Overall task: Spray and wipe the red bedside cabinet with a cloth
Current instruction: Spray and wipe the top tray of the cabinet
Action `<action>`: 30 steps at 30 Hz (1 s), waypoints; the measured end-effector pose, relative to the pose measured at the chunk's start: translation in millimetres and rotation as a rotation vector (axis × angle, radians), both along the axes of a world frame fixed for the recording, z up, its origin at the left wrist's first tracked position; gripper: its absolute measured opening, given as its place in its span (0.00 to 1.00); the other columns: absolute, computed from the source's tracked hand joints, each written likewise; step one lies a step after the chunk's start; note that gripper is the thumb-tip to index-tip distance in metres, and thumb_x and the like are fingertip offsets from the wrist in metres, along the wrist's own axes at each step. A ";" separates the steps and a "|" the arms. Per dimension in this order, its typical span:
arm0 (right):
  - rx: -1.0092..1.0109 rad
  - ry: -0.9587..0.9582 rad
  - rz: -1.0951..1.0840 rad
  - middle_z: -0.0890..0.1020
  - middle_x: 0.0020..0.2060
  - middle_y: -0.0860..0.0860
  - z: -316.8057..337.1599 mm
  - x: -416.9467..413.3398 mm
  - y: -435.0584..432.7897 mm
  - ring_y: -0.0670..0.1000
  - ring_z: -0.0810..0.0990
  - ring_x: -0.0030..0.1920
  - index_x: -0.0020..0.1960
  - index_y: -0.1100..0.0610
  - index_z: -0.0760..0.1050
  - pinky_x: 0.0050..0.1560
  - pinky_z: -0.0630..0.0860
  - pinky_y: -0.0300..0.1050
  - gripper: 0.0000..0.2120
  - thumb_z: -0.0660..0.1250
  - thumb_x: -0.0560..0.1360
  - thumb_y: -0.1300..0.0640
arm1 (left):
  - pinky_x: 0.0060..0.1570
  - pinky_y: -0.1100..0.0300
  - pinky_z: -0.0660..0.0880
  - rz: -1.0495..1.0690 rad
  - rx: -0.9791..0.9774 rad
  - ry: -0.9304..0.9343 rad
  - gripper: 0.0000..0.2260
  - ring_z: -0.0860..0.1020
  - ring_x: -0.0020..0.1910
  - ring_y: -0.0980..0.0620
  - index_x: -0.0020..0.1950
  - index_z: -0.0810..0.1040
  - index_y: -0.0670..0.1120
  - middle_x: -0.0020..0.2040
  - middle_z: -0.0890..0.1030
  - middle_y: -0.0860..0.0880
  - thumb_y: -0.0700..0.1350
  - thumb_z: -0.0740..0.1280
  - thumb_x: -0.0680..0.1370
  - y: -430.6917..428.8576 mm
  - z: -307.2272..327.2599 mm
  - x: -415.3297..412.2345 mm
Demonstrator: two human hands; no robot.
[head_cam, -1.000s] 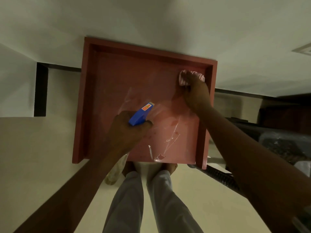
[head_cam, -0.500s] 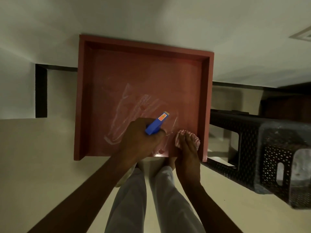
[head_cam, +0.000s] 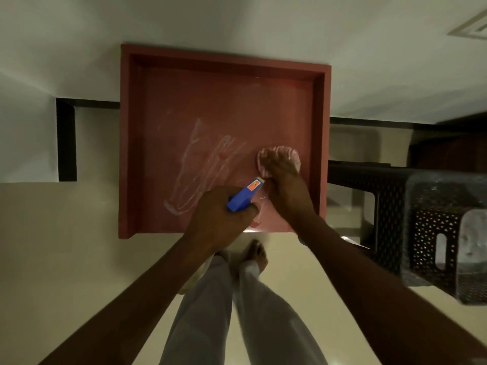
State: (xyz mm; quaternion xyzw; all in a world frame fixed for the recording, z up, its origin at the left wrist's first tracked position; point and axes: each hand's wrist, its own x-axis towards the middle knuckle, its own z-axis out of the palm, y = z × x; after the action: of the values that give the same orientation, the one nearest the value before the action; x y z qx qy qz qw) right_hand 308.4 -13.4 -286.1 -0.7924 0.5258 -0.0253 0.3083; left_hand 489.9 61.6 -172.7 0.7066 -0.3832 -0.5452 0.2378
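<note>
1. Now the right hand [head_cam: 286, 185] lies palm-down on a bunched pink striped cloth [head_cam: 294, 157], fingers spread over the wad and pressing it onto the cabinet top at the right of centre in the frame.
2. The left hand [head_cam: 218, 219] is wrapped tightly round a spray bottle [head_cam: 243, 196]. Only its blue head shows, nozzle pointing up-right and almost touching the right wrist.
3. Half a second ago the cloth sat at the cabinet's near edge, lower right. It has since slid up the frame to the middle of the right side (a second ago it was in the far right corner).
4. The left hand and bottle have kept to the near edge, lower centre of the cabinet.
5. The red bedside cabinet [head_cam: 224, 57] fills the centre of the frame, seen from above, with a raised rim on three sides. Pale wet streaks [head_cam: 205, 167] cross its top left of the hands.
6. Below it stand two legs in light trousers [head_cam: 210, 312] and a bare foot [head_cam: 257, 255] on a cream floor [head_cam: 66, 246].
7. A black perforated plastic stool [head_cam: 421, 233] sits at the right edge, just beside the cabinet. The white wall [head_cam: 237, 19] runs along the top, with a dark skirting strip [head_cam: 66, 140] at the left.
</note>
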 end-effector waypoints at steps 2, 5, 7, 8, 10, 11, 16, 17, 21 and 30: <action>-0.002 -0.019 0.113 0.61 0.81 0.52 -2.5 -14.3 46.1 0.55 0.54 0.82 0.81 0.53 0.61 0.79 0.60 0.64 0.31 0.65 0.80 0.65 | 0.27 0.70 0.66 0.008 -0.005 -0.016 0.16 0.65 0.25 0.56 0.33 0.70 0.48 0.26 0.67 0.51 0.44 0.72 0.77 6.4 -0.9 -0.8; 0.008 -0.006 0.142 0.62 0.81 0.52 -4.3 -45.8 108.4 0.56 0.56 0.82 0.80 0.54 0.62 0.77 0.63 0.65 0.37 0.68 0.75 0.70 | 0.26 0.68 0.64 0.021 0.027 -0.039 0.15 0.66 0.26 0.54 0.33 0.71 0.43 0.27 0.67 0.49 0.44 0.72 0.76 15.8 0.3 -5.6; 0.020 0.016 0.074 0.63 0.80 0.51 2.4 -66.3 131.9 0.55 0.56 0.81 0.79 0.54 0.64 0.77 0.64 0.61 0.39 0.67 0.71 0.73 | 0.28 0.67 0.65 0.032 0.033 -0.049 0.14 0.67 0.27 0.51 0.36 0.73 0.38 0.28 0.69 0.46 0.44 0.72 0.76 22.6 3.5 -10.8; 0.021 0.025 0.022 0.63 0.80 0.50 7.1 -72.6 137.4 0.53 0.56 0.82 0.79 0.54 0.64 0.78 0.64 0.59 0.40 0.67 0.70 0.74 | 0.30 0.64 0.67 0.034 0.031 -0.049 0.14 0.68 0.28 0.50 0.37 0.74 0.37 0.28 0.69 0.46 0.45 0.72 0.76 26.6 6.0 -13.0; 0.023 0.036 -0.100 0.62 0.80 0.50 12.3 -71.5 140.0 0.52 0.55 0.82 0.80 0.53 0.63 0.78 0.63 0.56 0.41 0.65 0.70 0.76 | 0.32 0.57 0.70 0.038 0.027 -0.048 0.15 0.69 0.28 0.49 0.36 0.74 0.37 0.28 0.69 0.46 0.46 0.72 0.76 35.3 9.8 -15.1; 0.028 0.034 -0.183 0.62 0.80 0.50 12.9 -62.5 138.8 0.52 0.55 0.82 0.80 0.53 0.63 0.78 0.63 0.57 0.41 0.63 0.71 0.76 | 0.33 0.56 0.70 0.045 0.031 -0.054 0.15 0.69 0.28 0.48 0.35 0.74 0.39 0.27 0.69 0.47 0.46 0.72 0.76 39.9 11.5 -15.9; 0.096 -0.066 -0.408 0.66 0.79 0.55 16.7 26.2 128.0 0.57 0.58 0.81 0.79 0.58 0.65 0.78 0.62 0.62 0.32 0.62 0.76 0.69 | 0.35 0.48 0.78 0.147 0.013 -0.075 0.14 0.77 0.33 0.34 0.39 0.77 0.37 0.32 0.76 0.35 0.47 0.72 0.77 66.7 13.1 -18.1; 0.112 -0.094 -0.311 0.66 0.78 0.56 18.1 41.8 127.1 0.56 0.59 0.81 0.78 0.59 0.66 0.79 0.59 0.61 0.27 0.59 0.79 0.61 | 0.36 0.48 0.79 0.169 0.015 -0.085 0.14 0.78 0.34 0.35 0.40 0.78 0.37 0.33 0.78 0.35 0.48 0.72 0.77 71.8 13.6 -18.8; 0.148 -0.104 0.070 0.64 0.79 0.57 11.9 61.4 136.1 0.56 0.55 0.81 0.79 0.60 0.64 0.82 0.53 0.59 0.33 0.49 0.79 0.45 | 0.30 0.64 0.76 0.295 0.086 -0.110 0.10 0.78 0.29 0.48 0.40 0.77 0.45 0.31 0.78 0.43 0.48 0.73 0.76 89.9 10.9 -17.0; -0.056 0.060 -0.051 0.64 0.79 0.51 7.3 -43.3 130.7 0.53 0.57 0.81 0.80 0.51 0.63 0.74 0.68 0.62 0.40 0.61 0.71 0.73 | 0.34 0.57 0.76 0.414 0.057 -0.122 0.14 0.76 0.30 0.37 0.40 0.77 0.37 0.33 0.77 0.33 0.47 0.73 0.76 119.4 16.9 2.8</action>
State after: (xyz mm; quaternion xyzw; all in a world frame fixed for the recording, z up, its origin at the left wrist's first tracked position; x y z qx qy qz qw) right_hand 265.1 117.3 -278.8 -0.7873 0.5541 -0.0240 0.2693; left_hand 492.7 181.0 -155.8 0.8083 -0.2281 -0.4516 0.3011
